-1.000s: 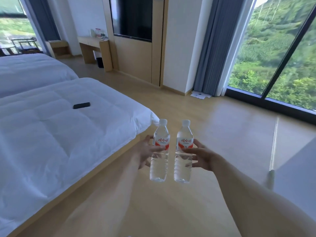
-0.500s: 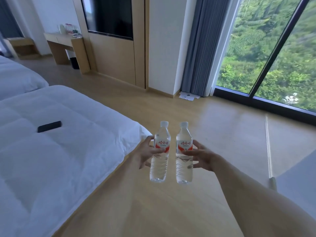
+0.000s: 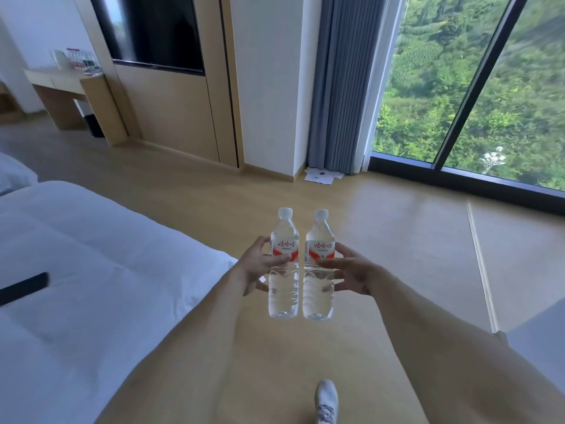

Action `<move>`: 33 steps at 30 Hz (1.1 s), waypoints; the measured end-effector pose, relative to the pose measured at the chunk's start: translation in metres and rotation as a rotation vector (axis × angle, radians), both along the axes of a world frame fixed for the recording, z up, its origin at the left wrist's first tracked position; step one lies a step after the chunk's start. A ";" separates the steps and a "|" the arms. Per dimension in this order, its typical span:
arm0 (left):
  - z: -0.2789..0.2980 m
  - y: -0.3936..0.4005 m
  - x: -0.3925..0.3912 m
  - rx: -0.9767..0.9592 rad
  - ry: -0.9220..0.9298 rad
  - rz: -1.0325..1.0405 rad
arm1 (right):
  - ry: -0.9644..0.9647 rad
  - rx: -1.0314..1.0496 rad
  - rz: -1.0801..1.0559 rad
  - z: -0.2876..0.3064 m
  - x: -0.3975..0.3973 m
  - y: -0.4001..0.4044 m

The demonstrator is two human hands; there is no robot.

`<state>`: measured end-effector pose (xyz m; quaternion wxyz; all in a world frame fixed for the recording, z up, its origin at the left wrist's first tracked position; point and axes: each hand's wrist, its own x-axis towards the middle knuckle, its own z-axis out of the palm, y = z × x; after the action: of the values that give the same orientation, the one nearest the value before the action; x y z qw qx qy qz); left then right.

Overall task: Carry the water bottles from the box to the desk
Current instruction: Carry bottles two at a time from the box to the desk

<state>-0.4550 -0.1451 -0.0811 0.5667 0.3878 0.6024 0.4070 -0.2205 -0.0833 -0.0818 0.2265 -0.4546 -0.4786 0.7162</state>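
Two clear water bottles, left bottle (image 3: 283, 264) and right bottle (image 3: 319, 266), full, white caps on, red-and-white labels. Upright, side by side, narrowly apart, held up over the floor. Far off at upper left, the wooden counter (image 3: 58, 82).

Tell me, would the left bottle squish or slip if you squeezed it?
The left bottle looks full of water with its cap on, so it would probably feel fairly firm and heavy for its size. Its clear ribbed plastic looks thin, so it may dent a little. The left hand wraps its fingers round the label, where the grip seems less slippery.
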 end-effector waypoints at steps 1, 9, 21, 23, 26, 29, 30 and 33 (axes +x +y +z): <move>-0.002 0.019 -0.001 -0.003 0.003 0.003 | 0.003 -0.006 0.005 -0.003 -0.001 0.019; -0.009 0.183 -0.004 -0.055 0.005 0.038 | -0.023 -0.044 0.076 -0.010 -0.002 0.195; -0.001 0.367 -0.014 -0.080 -0.025 0.120 | -0.044 -0.032 0.128 0.005 -0.020 0.399; -0.004 0.395 -0.025 -0.089 -0.032 0.126 | -0.053 -0.031 0.135 0.004 -0.029 0.426; -0.012 0.443 -0.043 -0.083 -0.056 0.124 | -0.077 -0.023 0.141 0.004 -0.044 0.470; -0.020 0.495 -0.066 -0.084 -0.066 0.119 | -0.108 -0.011 0.137 0.004 -0.066 0.523; -0.023 0.514 -0.076 -0.082 -0.072 0.118 | -0.117 -0.008 0.138 0.004 -0.075 0.542; -0.027 0.573 -0.111 -0.083 -0.095 0.122 | -0.157 -0.002 0.120 0.007 -0.110 0.602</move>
<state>-0.5658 0.4276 -0.1086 0.5845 0.3068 0.6137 0.4331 -0.3309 0.5184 -0.0752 0.1446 -0.4798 -0.5208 0.6911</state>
